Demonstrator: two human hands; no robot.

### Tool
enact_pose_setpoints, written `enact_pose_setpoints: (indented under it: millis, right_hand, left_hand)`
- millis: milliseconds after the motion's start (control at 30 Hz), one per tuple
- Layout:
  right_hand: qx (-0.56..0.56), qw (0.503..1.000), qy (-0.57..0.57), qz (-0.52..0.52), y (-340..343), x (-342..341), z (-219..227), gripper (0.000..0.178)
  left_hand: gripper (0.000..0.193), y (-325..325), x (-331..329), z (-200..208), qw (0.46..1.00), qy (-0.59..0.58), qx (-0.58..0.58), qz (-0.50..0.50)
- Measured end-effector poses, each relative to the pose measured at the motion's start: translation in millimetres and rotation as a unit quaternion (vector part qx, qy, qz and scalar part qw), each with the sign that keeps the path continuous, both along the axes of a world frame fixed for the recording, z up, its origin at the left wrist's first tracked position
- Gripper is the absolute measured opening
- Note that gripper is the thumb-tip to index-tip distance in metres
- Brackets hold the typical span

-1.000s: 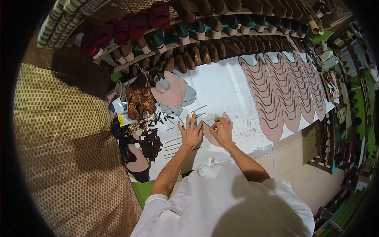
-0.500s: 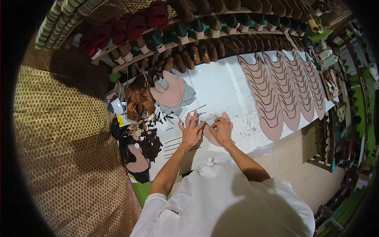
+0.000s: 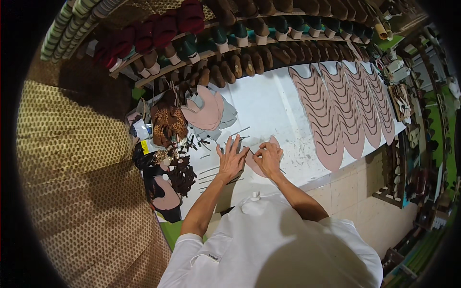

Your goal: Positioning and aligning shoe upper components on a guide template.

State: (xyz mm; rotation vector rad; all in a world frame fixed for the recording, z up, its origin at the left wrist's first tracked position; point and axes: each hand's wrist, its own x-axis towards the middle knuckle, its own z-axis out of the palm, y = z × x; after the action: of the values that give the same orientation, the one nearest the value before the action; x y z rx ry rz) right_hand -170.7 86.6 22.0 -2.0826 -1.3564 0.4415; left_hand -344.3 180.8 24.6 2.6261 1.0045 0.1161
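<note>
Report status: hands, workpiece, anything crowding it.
Left hand flat, fingers spread on white table. Right hand pinching pink cut piece. Dark strips beside left hand; nothing on the piece.

Both bare forearms extend forward from short white sleeves, converging ahead of the torso. The left hand (image 3: pixel 231 159) lies palm down, fingers spread and straight. The right hand (image 3: pixel 268 157) is curled, fingertips bunched and bent downward, close beside the left.
</note>
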Motion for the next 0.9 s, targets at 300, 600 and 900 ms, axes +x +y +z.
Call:
enact_pose_setpoints:
  millis: [300,600,900]
  right_hand:
    - [-0.007,1.000,-0.014,0.000,0.1,-2.8,-0.4,0.013]
    - [-0.018,0.999,-0.044,0.015,2.0,-4.4,1.1,0.013]
    - [-0.022,0.998,-0.052,0.028,2.1,-3.9,4.6,0.013]
  left_hand:
    - [0.040,-0.6,0.8,-1.2,0.999,-0.025,-0.034,0.028]
    - [0.039,-2.5,6.8,1.7,0.994,-0.068,-0.069,0.053]
    - [0.037,-5.7,5.7,0.2,0.999,0.004,-0.037,0.000]
